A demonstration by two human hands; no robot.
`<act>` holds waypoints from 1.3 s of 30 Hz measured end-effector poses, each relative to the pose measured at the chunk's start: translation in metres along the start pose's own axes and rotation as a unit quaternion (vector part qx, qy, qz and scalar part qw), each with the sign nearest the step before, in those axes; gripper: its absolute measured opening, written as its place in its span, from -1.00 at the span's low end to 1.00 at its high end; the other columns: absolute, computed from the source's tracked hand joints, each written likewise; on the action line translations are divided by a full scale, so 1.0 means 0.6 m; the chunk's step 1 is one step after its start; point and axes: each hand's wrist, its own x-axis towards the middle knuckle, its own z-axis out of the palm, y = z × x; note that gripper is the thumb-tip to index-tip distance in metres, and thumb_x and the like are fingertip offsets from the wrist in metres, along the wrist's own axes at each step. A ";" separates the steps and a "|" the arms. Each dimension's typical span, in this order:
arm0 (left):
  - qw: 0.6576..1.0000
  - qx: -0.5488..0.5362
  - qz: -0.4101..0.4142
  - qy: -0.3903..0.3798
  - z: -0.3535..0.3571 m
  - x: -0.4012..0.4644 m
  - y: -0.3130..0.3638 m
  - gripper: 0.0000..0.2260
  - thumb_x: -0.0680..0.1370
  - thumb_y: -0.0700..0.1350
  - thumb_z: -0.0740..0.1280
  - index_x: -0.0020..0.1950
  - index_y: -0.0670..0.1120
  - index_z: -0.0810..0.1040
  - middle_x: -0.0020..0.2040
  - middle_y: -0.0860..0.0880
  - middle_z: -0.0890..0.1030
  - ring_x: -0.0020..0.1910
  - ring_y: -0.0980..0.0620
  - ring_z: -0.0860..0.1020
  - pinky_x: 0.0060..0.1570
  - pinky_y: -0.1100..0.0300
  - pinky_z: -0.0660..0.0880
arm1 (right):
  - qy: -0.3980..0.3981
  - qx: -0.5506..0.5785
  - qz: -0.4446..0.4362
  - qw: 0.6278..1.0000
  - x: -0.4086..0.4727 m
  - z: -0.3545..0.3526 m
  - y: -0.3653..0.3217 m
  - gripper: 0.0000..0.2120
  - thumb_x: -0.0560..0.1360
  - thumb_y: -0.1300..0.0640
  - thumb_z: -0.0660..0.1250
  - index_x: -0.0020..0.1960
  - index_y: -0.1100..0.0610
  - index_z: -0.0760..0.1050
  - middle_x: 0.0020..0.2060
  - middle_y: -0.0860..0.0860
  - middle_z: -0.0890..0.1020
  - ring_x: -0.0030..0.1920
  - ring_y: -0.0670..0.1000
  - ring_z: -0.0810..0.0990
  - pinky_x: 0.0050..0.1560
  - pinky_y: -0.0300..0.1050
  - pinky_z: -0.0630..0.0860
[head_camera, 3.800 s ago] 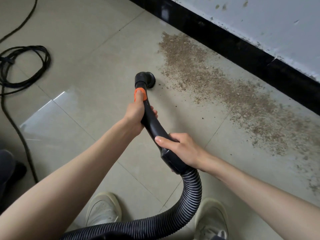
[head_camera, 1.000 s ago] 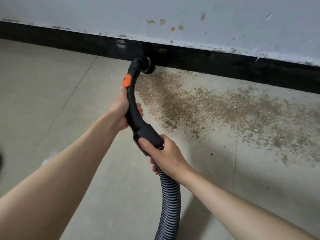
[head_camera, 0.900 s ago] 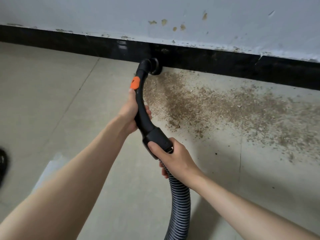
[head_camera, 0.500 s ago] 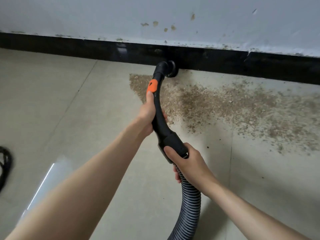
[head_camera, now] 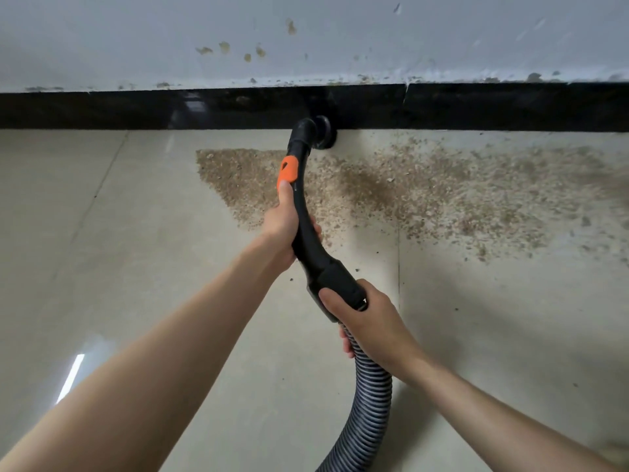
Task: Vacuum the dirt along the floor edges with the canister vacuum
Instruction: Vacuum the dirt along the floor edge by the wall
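1. The left hand [head_camera: 284, 229], mid-frame, grasps the black vacuum handle [head_camera: 308, 247], its thumb reaching up to the orange switch [head_camera: 288, 169].
2. The nozzle [head_camera: 321, 131], upper centre, sits at the black baseboard [head_camera: 510, 107].
3. The right hand [head_camera: 369, 321], lower centre, grasps the cuff where the ribbed hose [head_camera: 371, 403] joins.
4. Brown dirt [head_camera: 442, 192] spreads across the tiled floor [head_camera: 119, 250], from centre to right edge.

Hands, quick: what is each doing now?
Left hand: grips the black wand.
Right hand: grips the cuff where the hose joins.
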 end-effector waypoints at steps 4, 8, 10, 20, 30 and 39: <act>1.000 -0.004 -0.007 -0.018 0.019 -0.011 0.001 -0.52 0.58 0.29 0.12 -0.07 -0.15 0.41 -0.41 -0.07 0.44 -0.51 -0.03 0.46 -0.39 0.12 0.48 | 0.025 0.002 -0.010 1.000 -0.011 -0.006 0.005 -0.68 0.48 -0.09 0.43 -0.15 0.12 0.40 -0.52 -0.04 0.51 -0.57 -0.01 0.46 -0.53 -0.20 0.41; 0.999 0.009 -0.014 -0.041 0.032 -0.022 0.003 -0.50 0.58 0.28 0.11 0.03 -0.18 0.41 -0.32 -0.11 0.45 -0.44 -0.05 0.46 -0.33 0.08 0.48 | 0.051 0.012 -0.011 0.999 -0.020 -0.008 0.002 -0.67 0.47 -0.08 0.43 -0.17 0.13 0.39 -0.51 -0.01 0.49 -0.58 -0.01 0.44 -0.54 -0.22 0.38; 0.999 0.005 -0.006 -0.046 0.032 -0.025 0.008 -0.51 0.59 0.27 0.12 -0.01 -0.19 0.41 -0.34 -0.12 0.45 -0.46 -0.05 0.46 -0.37 0.10 0.49 | 0.056 0.009 -0.020 0.998 -0.022 -0.003 -0.001 -0.67 0.46 -0.07 0.43 -0.19 0.14 0.39 -0.52 0.00 0.48 -0.59 0.00 0.44 -0.55 -0.20 0.37; 0.998 -0.028 0.051 0.019 -0.084 -0.027 0.056 -0.51 0.59 0.28 0.11 -0.07 -0.17 0.42 -0.38 -0.08 0.43 -0.49 0.00 0.44 -0.41 0.15 0.47 | -0.017 -0.020 -0.048 0.999 0.006 0.084 -0.050 -0.66 0.42 -0.13 0.45 -0.19 0.09 0.41 -0.55 -0.08 0.50 -0.57 -0.01 0.45 -0.53 -0.19 0.40; 0.983 -0.139 0.017 0.122 -0.292 -0.012 0.081 -0.52 0.57 0.29 0.13 -0.19 -0.13 0.36 -0.48 -0.01 0.39 -0.62 0.07 0.39 -0.56 0.34 0.39 | -0.139 -0.078 -0.041 0.986 0.057 0.240 -0.101 -0.58 0.34 -0.30 0.42 -0.17 0.03 0.42 -0.43 -0.05 0.55 -0.56 -0.07 0.51 -0.52 -0.19 0.46; 0.985 -0.117 -0.017 0.127 -0.358 0.002 0.080 -0.55 0.55 0.27 0.22 -0.24 -0.10 0.34 -0.52 -0.01 0.39 -0.61 0.06 0.39 -0.55 0.34 0.40 | -0.154 -0.076 -0.015 0.985 0.064 0.302 -0.095 -0.58 0.35 -0.29 0.41 -0.15 0.04 0.42 -0.40 -0.03 0.56 -0.57 -0.08 0.52 -0.54 -0.23 0.45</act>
